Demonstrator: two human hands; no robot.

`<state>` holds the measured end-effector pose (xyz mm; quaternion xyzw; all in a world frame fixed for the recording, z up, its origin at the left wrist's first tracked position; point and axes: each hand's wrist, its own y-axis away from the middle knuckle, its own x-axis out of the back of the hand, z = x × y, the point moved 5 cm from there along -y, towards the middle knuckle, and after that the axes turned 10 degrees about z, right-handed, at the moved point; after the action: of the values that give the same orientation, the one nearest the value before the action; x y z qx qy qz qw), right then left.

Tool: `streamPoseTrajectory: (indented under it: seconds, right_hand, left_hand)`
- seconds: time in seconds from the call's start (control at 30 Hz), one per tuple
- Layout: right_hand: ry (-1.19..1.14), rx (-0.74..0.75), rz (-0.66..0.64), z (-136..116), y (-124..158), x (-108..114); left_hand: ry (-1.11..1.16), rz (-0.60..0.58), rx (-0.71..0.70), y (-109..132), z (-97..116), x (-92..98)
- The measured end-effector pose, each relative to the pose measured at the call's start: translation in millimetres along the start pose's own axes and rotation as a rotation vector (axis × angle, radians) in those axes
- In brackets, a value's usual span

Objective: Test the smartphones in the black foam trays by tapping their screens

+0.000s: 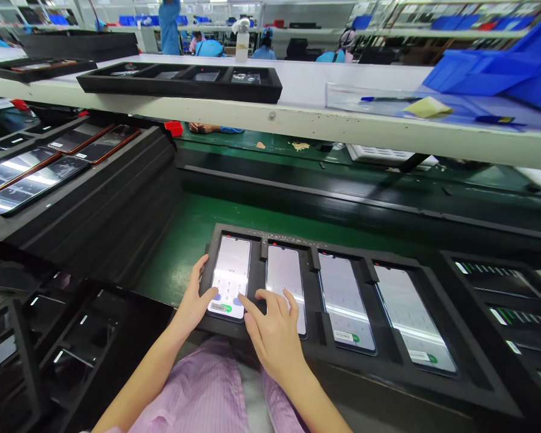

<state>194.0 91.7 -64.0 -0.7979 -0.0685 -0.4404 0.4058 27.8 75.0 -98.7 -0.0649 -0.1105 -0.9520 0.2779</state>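
Observation:
A black foam tray (313, 322) lies in front of me with several lit smartphones in its slots. My left hand (193, 300) is at the tray's left end, fingers apart, its thumb on the keypad of the leftmost smartphone (234, 258). My right hand (277, 331) reaches over the same phone's lower right, index finger touching the keypad, other fingers spread over the second smartphone (285, 264). Further right lie a third smartphone (345, 288) and a fourth smartphone (412, 313), both with white screens and a small label near the bottom.
Stacked foam trays (130, 186) with phones rise at the left. More trays of phones (505, 300) stand at the right. A white shelf (297, 123) crosses ahead, bearing a black tray (184, 90), a spray bottle (242, 42) and blue bins (482, 72). A co-worker's hand (205, 128) shows beneath it.

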Motion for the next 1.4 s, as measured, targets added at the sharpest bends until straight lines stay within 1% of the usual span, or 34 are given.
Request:
streamPoseTrajectory:
  seconds: [0.13, 0.17, 0.27, 0.37, 0.47, 0.67, 0.83, 0.97, 1.07, 1.17, 1.2, 1.23, 1.27, 1.3, 1.33, 1.37, 1.4]
  right_hand:
    - [0.060, 0.088, -0.093, -5, -7, -8]
    - [0.074, 0.094, -0.100, -6, -8, -10]
    - [0.082, 0.067, -0.066, -7, -10, -10]
    - [0.036, -0.001, -0.002, -4, -8, -5]
    - [-0.021, -0.055, 0.033, 0, -3, 1]
    - [-0.025, -0.019, -0.001, 0, 3, -2]
    - [-0.034, 0.000, 0.030, -2, 1, 1]
    - [-0.051, 0.008, 0.006, -6, 1, 1]
    - [-0.104, -0.011, 0.037, 2, 4, 8]
    - [-0.082, -0.045, 0.104, 26, 11, 23]
    - [-0.054, -0.059, 0.133, 37, 14, 30]
    - [-0.020, -0.101, 0.169, 50, 17, 36]
    - [0.014, -0.135, 0.185, 62, 20, 42]
    - [0.043, -0.163, 0.191, 72, 23, 46]
    - [0.069, -0.184, 0.181, 81, 26, 50]
    - [0.087, -0.182, 0.160, 87, 29, 51]
    - [0.097, -0.166, 0.136, 90, 31, 52]
  left_hand:
    - [0.007, -0.002, 0.026, -3, -2, -0.3]
    - [0.006, -0.003, 0.029, -3, -2, -0.5]
    - [-0.001, 0.000, 0.027, -4, -1, -0.9]
    - [-0.016, 0.001, 0.015, -4, 1, -1.3]
    - [-0.035, 0.007, 0.011, -3, 1, -1.1]
    - [-0.059, -0.012, -0.015, -3, -3, 0.0]
    - [-0.085, -0.026, -0.069, -2, -5, 1.4]
    - [-0.109, -0.011, -0.105, -5, -10, 1.7]
    - [-0.143, 0.036, -0.140, -5, -12, 3.9]
    - [-0.191, 0.115, -0.173, 3, -4, 7.0]
    - [-0.248, 0.153, -0.220, 8, 2, 7.3]
    - [-0.333, 0.191, -0.311, 15, 10, 5.9]
    - [-0.437, 0.212, -0.449, 24, 21, 1.5]
    - [-0.545, 0.200, -0.621, 33, 31, -6.8]
    - [-0.641, 0.153, -0.807, 44, 40, -18.2]
    - [-0.711, 0.082, -0.973, 53, 46, -30.9]
    - [-0.749, -0.001, -1.094, 61, 48, -43.0]
